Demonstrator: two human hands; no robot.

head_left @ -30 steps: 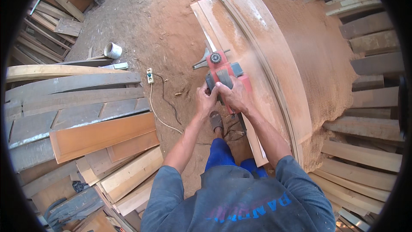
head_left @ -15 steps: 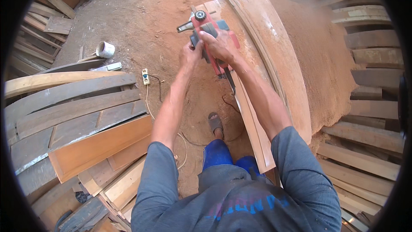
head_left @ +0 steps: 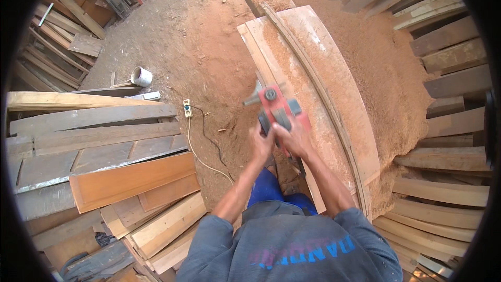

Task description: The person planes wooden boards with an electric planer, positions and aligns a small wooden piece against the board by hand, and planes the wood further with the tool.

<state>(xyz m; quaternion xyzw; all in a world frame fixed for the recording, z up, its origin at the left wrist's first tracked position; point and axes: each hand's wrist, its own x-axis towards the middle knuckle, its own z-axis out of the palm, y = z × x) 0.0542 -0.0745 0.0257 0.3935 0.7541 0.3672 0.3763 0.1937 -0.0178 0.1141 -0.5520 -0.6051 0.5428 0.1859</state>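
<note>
A red and black electric hand planer [head_left: 272,102] rests over a long pale board [head_left: 254,44] close in front of my body. Both hands are on the tool. My right hand [head_left: 293,137] is closed around its rear handle. At the planer's near left side, my left hand [head_left: 262,140] is closed against the dark part of its body. Motion blurs the tool and fingers slightly. The board lies along the left edge of a wide, dust-covered panel [head_left: 339,73], beside a long narrow strip of wood [head_left: 318,79].
Sawdust [head_left: 396,89] is heaped right of the panel. Stacked boards [head_left: 454,154] line the right side, and more planks [head_left: 130,175] lie at left. A power strip [head_left: 187,108] with cords sits on the ground near a white bucket [head_left: 141,77].
Both my hands have drawn the planer back along the board toward my body. The board's far end, hidden before, now shows. My view has shifted a little.
</note>
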